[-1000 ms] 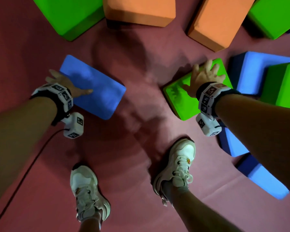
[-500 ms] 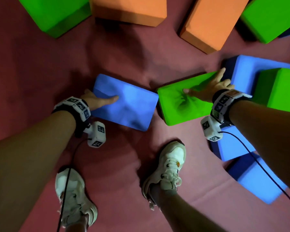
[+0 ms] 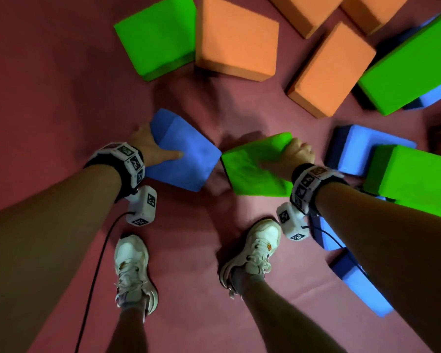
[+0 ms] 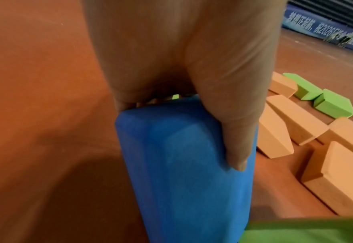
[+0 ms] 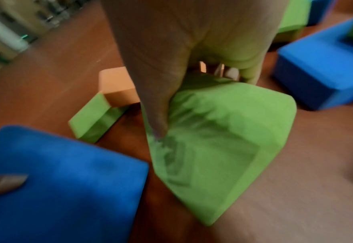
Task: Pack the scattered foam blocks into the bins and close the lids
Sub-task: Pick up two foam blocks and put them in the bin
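Note:
My left hand (image 3: 150, 146) grips a blue foam block (image 3: 186, 154) by its left end, thumb pressed on the top face and fingers under the far side; the left wrist view shows the thumb (image 4: 235, 148) across that blue foam block (image 4: 181, 172). My right hand (image 3: 290, 154) grips a green foam block (image 3: 255, 169) at its far right corner, thumb on top; the right wrist view shows the same green foam block (image 5: 223, 148) tilted off the floor. The two blocks nearly meet between my hands. No bin is in view.
Red-brown floor (image 3: 49, 85) all around. Ahead lie a green block (image 3: 158, 36) and several orange blocks (image 3: 237, 39). To my right sit more blue blocks (image 3: 359, 146) and green blocks (image 3: 418, 179). My shoes (image 3: 133, 271) stand below the hands, and a cable (image 3: 97, 271) trails from the left wrist.
Both hands went from lying flat on the blocks to gripping them. The blue block slid right, towards the green one, and both now tilt up off the floor.

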